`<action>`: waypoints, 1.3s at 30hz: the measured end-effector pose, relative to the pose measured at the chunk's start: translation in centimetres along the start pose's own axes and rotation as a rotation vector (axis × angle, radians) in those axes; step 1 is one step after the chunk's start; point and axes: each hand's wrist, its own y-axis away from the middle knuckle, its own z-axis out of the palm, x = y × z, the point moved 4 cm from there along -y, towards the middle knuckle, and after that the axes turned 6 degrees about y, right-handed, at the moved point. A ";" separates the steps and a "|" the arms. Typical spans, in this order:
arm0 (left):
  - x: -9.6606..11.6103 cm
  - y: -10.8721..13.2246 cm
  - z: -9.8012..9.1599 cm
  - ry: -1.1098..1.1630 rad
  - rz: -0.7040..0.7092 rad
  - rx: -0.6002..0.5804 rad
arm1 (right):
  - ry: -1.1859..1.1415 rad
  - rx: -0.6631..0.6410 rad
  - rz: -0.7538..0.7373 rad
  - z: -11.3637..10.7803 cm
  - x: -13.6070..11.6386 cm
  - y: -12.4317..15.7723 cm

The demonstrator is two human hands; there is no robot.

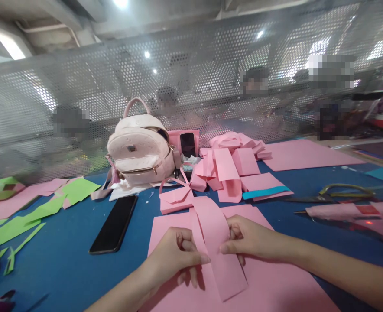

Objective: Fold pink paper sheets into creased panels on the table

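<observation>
A folded pink paper strip (215,242) lies across a large pink sheet (276,286) on the blue table. My left hand (173,255) pinches the strip's left edge with thumb and fingers closed. Facing it, my right hand (248,238) pinches the right edge, so the strip bows up between the two hands. Just beyond the strip rests a pink folded paper piece (176,199).
A black phone (115,224) lies left of the sheet. A pink backpack (139,149) stands behind, beside a pile of folded pink papers (233,167). Scissors (334,194) and a pink glue gun (350,211) lie right. Green paper scraps (48,208) spread left. A perforated screen backs the table.
</observation>
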 end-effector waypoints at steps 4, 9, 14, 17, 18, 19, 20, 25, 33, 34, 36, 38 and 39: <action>0.2 0.0 0.0 -0.023 0.005 0.009 | 0.018 -0.008 0.004 0.0 -0.1 0.0; 0.1 0.0 -0.1 -0.051 0.017 0.048 | 0.013 0.029 -0.004 0.1 -0.3 0.1; 0.2 -0.1 0.1 -0.033 0.053 -0.021 | -0.011 0.124 -0.002 -0.3 0.2 -0.2; 0.3 -0.3 -0.1 -0.042 0.118 -0.029 | -0.075 0.172 -0.045 -0.6 0.4 -0.2; 0.5 -0.3 -0.2 -0.031 0.165 -0.006 | -0.089 0.170 -0.060 -0.5 0.4 -0.1; 0.8 -0.2 -0.3 -0.009 0.220 0.020 | -0.094 0.162 -0.071 -0.4 0.4 0.0; 1.2 -0.1 -0.5 0.021 0.280 0.047 | -0.089 0.151 -0.077 -0.3 0.4 0.2; 3.3 1.2 -0.7 0.246 0.452 0.095 | 0.065 0.124 -0.104 0.0 -0.4 0.6; 3.4 4.0 2.4 0.018 0.141 -0.228 | -0.077 0.069 -0.171 0.4 -1.4 0.4; 2.9 3.9 2.5 -0.073 0.112 -0.195 | -0.077 0.039 -0.162 0.9 -1.4 0.6; 2.1 3.6 2.5 -0.224 0.134 -0.067 | -0.042 -0.024 -0.126 2.3 -1.5 0.9; 1.5 3.2 2.4 -0.274 0.183 0.031 | 0.013 -0.040 -0.085 3.3 -1.4 1.2; 1.2 2.9 2.4 -0.269 0.199 0.049 | 0.049 -0.031 -0.076 3.7 -1.5 1.3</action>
